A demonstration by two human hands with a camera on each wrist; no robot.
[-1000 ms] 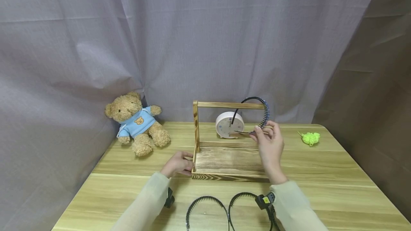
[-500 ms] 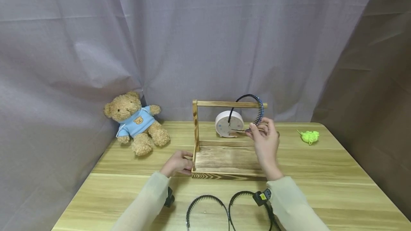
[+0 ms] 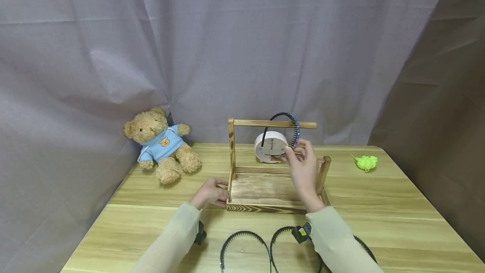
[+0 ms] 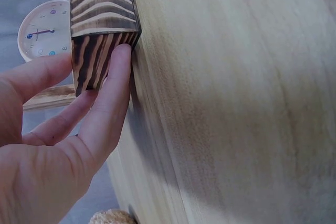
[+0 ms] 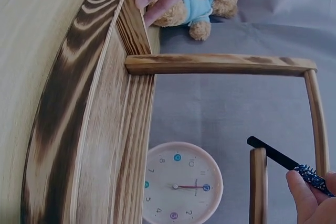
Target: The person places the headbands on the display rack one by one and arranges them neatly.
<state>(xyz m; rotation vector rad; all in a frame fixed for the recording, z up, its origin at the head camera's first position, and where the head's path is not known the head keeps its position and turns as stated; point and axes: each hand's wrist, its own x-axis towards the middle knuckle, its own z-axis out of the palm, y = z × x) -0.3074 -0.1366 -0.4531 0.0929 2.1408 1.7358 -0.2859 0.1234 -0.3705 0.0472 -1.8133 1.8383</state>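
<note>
My right hand (image 3: 303, 169) pinches a black toothed headband (image 3: 296, 132) with blue sparkles, held up over the wooden rack (image 3: 265, 207). Its loop overlaps the rack's upper bar (image 3: 246, 123) in the head view. In the right wrist view, one black tip of the headband (image 5: 283, 158) lies across the free end of the lower bar (image 5: 258, 182). My left hand (image 3: 210, 193) grips the rack's left end. The left wrist view has its fingers (image 4: 116, 90) at the striped corner of the rack (image 4: 102, 3). The rack's base is a shallow tray.
Behind the rack stands a round white clock (image 3: 269, 148). A teddy bear (image 3: 161, 146) in a blue shirt sits at the left, and bright green yarn (image 3: 365, 163) lies at the right. More headbands (image 3: 244, 232) lie at the table's (image 3: 144, 218) front.
My right hand has carried the headband leftward along the upper bar, uncovering the bar's right end and the rack's right post. My left hand has stayed on the rack.
</note>
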